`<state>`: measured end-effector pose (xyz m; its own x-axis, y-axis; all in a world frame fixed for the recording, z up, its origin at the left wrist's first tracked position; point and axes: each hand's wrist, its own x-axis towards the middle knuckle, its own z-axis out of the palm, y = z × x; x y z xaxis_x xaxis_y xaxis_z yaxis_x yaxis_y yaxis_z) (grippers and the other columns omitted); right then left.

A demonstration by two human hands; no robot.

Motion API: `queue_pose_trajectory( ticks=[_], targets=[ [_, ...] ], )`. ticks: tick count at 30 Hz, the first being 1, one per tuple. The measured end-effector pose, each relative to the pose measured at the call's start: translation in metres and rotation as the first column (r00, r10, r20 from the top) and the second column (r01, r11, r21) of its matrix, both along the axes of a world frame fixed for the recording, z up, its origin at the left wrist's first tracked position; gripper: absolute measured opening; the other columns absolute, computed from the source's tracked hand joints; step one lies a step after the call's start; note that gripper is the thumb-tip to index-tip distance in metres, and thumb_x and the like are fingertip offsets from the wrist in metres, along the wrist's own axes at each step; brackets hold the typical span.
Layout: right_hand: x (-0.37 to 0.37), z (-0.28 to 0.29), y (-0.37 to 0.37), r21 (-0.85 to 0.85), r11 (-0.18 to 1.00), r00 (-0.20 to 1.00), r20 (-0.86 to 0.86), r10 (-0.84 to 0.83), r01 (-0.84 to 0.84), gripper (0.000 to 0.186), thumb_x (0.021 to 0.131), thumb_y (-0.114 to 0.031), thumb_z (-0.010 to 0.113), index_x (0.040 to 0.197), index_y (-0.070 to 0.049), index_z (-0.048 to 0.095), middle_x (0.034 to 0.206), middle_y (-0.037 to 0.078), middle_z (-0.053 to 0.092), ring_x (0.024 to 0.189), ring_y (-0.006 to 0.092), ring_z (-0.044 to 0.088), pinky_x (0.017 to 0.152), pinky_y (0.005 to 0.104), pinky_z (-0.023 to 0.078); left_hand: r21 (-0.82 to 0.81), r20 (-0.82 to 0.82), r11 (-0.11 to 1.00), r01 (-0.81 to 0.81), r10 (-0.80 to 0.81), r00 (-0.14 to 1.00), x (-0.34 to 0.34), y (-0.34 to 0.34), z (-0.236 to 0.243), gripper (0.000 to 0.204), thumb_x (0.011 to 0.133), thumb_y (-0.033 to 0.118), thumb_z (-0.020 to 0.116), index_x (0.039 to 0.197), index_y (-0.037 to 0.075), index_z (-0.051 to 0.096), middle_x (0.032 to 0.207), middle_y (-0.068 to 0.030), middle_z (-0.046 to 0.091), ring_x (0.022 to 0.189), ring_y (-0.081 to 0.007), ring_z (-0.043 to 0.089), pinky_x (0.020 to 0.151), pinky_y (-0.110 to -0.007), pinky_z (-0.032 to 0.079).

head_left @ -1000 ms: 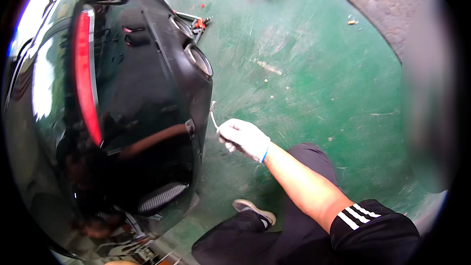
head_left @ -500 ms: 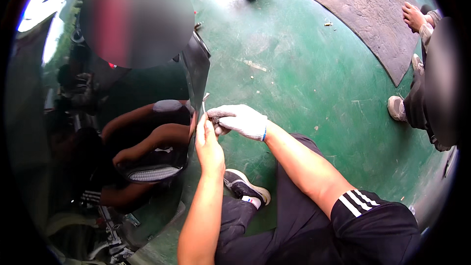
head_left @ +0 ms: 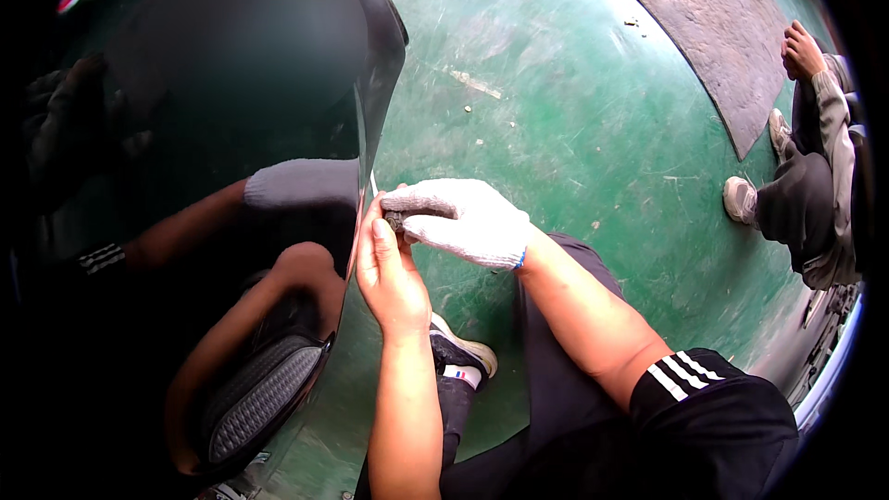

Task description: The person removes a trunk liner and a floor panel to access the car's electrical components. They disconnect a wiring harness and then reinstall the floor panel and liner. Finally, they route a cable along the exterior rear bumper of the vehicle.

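Observation:
My right hand [head_left: 477,222], in a white knit glove, closes its thumb and fingers around a small dark metal piece [head_left: 395,220]. Against the gloved fingertips is my bare left hand [head_left: 394,273], its fingers upright and its thumb bent inward. The left fingers are partly hidden, and what they hold cannot be made out. A thin pale rod [head_left: 373,182] sticks up just above them. Both hands are at the right edge of a large glossy black panel [head_left: 213,250], which mirrors my arms. The panel's lower part has a grey textured oval [head_left: 264,398].
Green floor [head_left: 574,130] lies to the right of the panel. A brown mat [head_left: 694,28] covers its far right. Another person sits at the right edge, with a dark trouser leg [head_left: 796,204] and a light shoe [head_left: 740,200]. My own shoe [head_left: 463,347] is below my hands.
The view has shifted, and the black panel fills more of the left side. The round can at the top is nearly out of view. Both hands stay together at the panel's edge.

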<state>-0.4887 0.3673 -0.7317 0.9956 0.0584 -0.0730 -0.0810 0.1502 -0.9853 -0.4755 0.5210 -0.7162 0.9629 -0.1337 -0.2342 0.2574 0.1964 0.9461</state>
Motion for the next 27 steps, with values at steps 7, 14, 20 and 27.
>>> queue_pose_trajectory(
  ticks=[7,14,20,27],
  targets=[
    [0.0,-0.005,0.002,0.061,0.997,0.998,-0.046,-0.053,0.056,0.04,0.094,-0.014,0.072,0.132,-0.001,0.068,0.129,0.014,0.072,0.122,0.0211,0.066,0.106,0.035,0.05,0.045,0.039,0.998,0.034,-0.035,0.999,0.001,-0.005,-0.003,0.043,0.113,0.022,0.045,0.146,-0.005,0.05,0.141,-0.0196,0.06,0.131,-0.0252,0.058,0.113,-0.038,0.045],
    [0.001,-0.013,0.001,0.042,0.997,0.997,-0.047,-0.064,0.066,0.041,0.093,-0.019,0.07,0.131,-0.002,0.068,0.121,0.015,0.074,0.11,0.0225,0.071,0.097,0.0346,0.055,0.123,0.02,0.992,-0.015,0.012,1.0,0.001,-0.009,-0.002,0.037,0.11,0.014,0.051,0.141,-0.004,0.057,0.135,-0.0155,0.063,0.122,-0.0186,0.061,0.103,-0.033,0.05],
    [0.003,-0.009,-0.002,-0.013,0.999,0.998,-0.05,-0.041,0.04,0.04,0.094,-0.022,0.068,0.128,-0.002,0.069,0.113,0.015,0.075,0.101,0.0231,0.074,0.09,0.0346,0.058,0.42,0.07,0.906,0.045,-0.081,0.994,0.007,0.0,0.003,0.033,0.106,0.009,0.054,0.134,-0.006,0.064,0.123,-0.0076,0.065,0.111,-0.0134,0.062,0.093,-0.028,0.051],
    [0.003,-0.015,-0.003,-0.211,0.977,0.998,0.055,-0.028,0.039,0.038,0.094,-0.025,0.066,0.126,-0.004,0.07,0.109,0.016,0.075,0.099,0.0294,0.073,0.089,0.036,0.057,0.571,0.082,0.814,0.111,-0.191,0.978,0.008,0.006,0.005,0.034,0.107,0.01,0.053,0.134,-0.007,0.063,0.12,-0.0059,0.064,0.108,-0.013,0.06,0.094,-0.028,0.049]
  ],
)
